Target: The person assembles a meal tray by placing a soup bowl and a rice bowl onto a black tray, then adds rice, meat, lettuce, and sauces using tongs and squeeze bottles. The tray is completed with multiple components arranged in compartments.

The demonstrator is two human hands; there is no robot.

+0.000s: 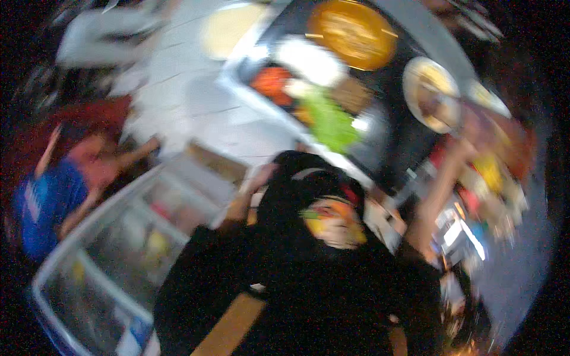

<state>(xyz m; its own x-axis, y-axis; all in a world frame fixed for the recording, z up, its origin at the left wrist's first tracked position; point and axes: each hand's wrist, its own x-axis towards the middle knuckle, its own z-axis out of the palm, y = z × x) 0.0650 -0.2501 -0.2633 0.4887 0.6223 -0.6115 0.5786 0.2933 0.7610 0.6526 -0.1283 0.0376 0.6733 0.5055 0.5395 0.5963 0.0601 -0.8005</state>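
Note:
The whole view is smeared by motion. My right hand (468, 145) reaches out at the right, beside a round white dish (454, 115) with yellow and brown food on it. Blur hides whether its fingers grip the dish's rim. My left hand (261, 176) is low, close to my body at the near edge of the work surface; its fingers are smeared too. Ahead, a dark tray-like surface (404, 35) with a pale rim carries a large orange round pan or bowl (351, 32), bright green leafy food (333, 121), red food (271, 83), a white mass (312, 61) and a brown block (351, 95).
To the left stands a glass-topped case (83, 255) with several compartments. A person in a blue top (50, 196) is beyond it, arm stretched toward the white tiled surface (208, 113). A pale round item (233, 29) lies at the back. Blurred colourful goods (490, 178) crowd the right.

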